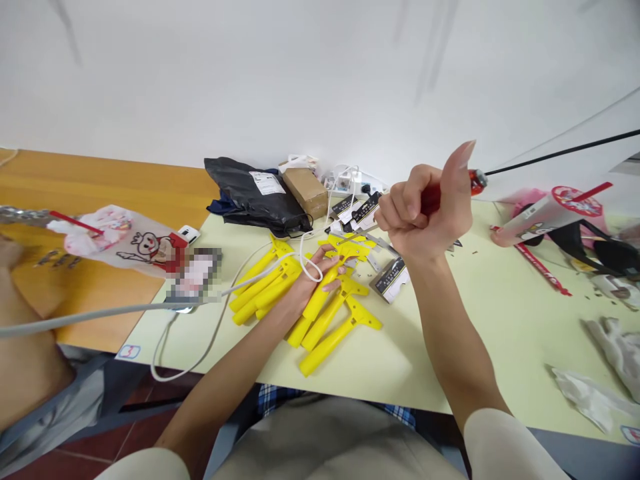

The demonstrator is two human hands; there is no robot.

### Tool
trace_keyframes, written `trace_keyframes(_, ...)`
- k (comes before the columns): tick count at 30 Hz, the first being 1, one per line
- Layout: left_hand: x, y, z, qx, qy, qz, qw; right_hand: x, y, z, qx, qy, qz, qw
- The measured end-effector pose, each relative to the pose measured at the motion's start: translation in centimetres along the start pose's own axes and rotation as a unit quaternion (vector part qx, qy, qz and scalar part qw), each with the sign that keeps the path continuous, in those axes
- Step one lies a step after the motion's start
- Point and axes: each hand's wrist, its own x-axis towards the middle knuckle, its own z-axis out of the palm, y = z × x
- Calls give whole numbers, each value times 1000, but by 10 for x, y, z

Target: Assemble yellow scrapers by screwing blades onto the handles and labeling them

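Observation:
My left hand point(317, 273) is closed around a yellow scraper handle point(320, 290) near its wide flat head, among the others. Several like it, yellow plastic scraper handles point(327, 343), lie beside it and under my forearm. Raised over the table to the right, my right hand point(430, 207) is curled around a red-handled screwdriver point(477, 181), thumb pointing up. From that handle's end a thin black line, a shaft or cord I cannot tell, runs to the right edge. Small metal pieces and a black-and-white card packet point(393, 280) lie near the yellow heads.
Behind are a black plastic parcel point(255, 193), a cardboard box point(305, 190) and a power strip point(345, 180). A drink cup point(140, 243), a phone point(197, 277) and white cables stand left. Another cup point(545, 220) and crumpled wrappers point(590, 397) are right. A person's arm shows far left.

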Motion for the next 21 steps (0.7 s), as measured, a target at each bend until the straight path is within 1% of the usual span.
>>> trace_keyframes(3, 1, -1, -1, -4, -7, 0, 1000, -1, 1, 4, 7, 25, -29, 999)
trace_keyframes(8, 0, 1, 1, -12, 6, 8, 1000, -3, -2, 18, 16, 8, -60, 998)
trace_keyframes(11, -1, 2, 2, -12, 8, 10, 1000, -4, -6, 24, 3, 40, -66, 997)
trace_keyframes(14, 0, 1, 0, -13, 6, 7, 1000, -5, -7, 26, -5, 51, -62, 997)
trace_keyframes(17, 2, -1, -3, -22, 1, 5, 1000, -6, -5, 25, -3, 40, -82, 996)
trace_keyframes(21, 3, 0, -3, -27, 4, 4, 1000, -6, -1, 22, 2, 28, -88, 996)
